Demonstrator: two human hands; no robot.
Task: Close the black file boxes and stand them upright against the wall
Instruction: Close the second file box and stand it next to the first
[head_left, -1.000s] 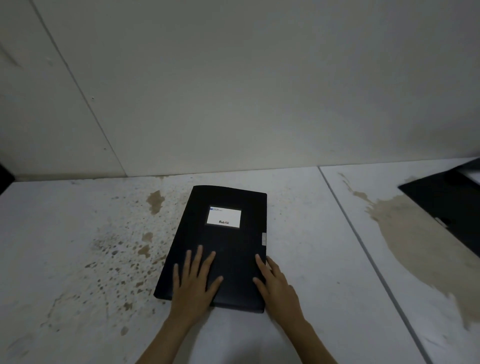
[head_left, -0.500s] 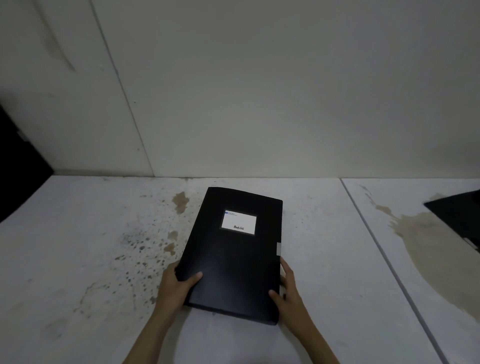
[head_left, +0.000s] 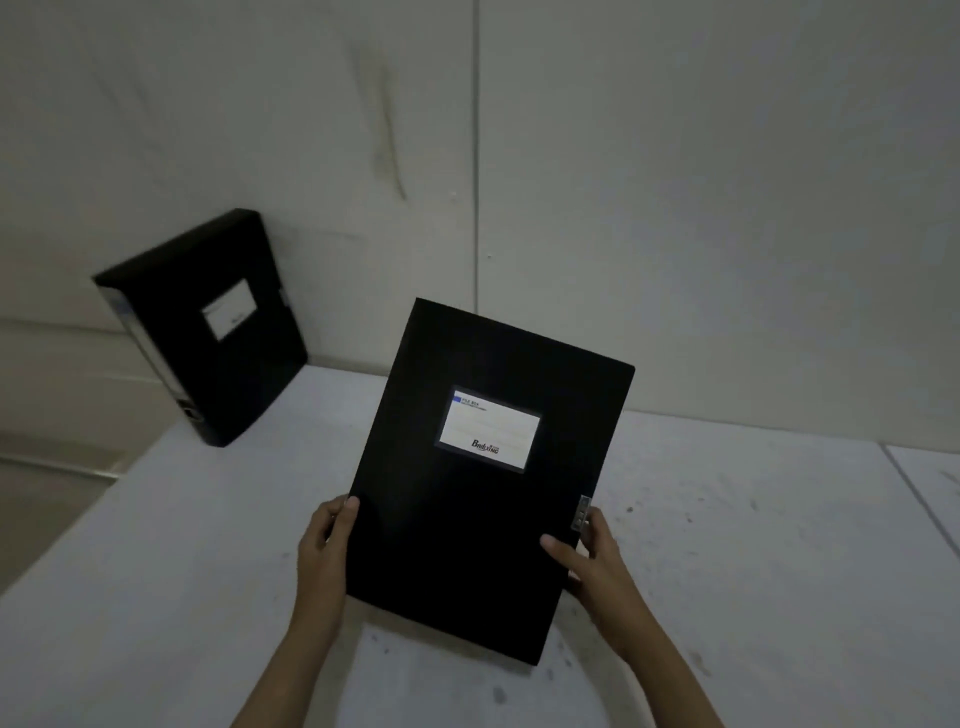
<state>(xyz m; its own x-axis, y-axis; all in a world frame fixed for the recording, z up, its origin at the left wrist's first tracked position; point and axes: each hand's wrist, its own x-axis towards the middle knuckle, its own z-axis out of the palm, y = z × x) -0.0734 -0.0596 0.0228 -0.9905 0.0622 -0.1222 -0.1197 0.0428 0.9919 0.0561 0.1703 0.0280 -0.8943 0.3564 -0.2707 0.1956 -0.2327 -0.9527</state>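
Two hands grip one closed file box (head_left: 488, 483), lifted clear of the table (head_left: 753, 597). Left hand (head_left: 324, 551) clamps the box's left edge, thumb on the front face, fingers hidden behind. Right hand (head_left: 592, 564) clamps the right edge just below the metal clasp (head_left: 583, 512), thumb across the front, fingers tucked around the back. Box is tilted, top corner leaning away and left, label (head_left: 488, 428) facing the camera. Lower edge hangs above the table; no contact visible.

Up and left of the held box, a second box (head_left: 208, 327) stands upright, its back to the wall (head_left: 675, 182), near the table's left end. It looks closed; spine label faces left.

Progress, as judged: one box done, closed and standing. Held box appears shut, clasp side flush, so its closing step seems finished; what remains is carrying it to the wall and setting it upright, probably beside the standing one. Whether more boxes wait cannot be told from this view.

Hard to make out: light is dim, black faces show little detail. Whether the clasp is truly latched is unclear. Small print on the label is unreadable beyond a brand mark. Back of the held box and the table beneath it are hidden. Forearms are cut off at the bottom edge.
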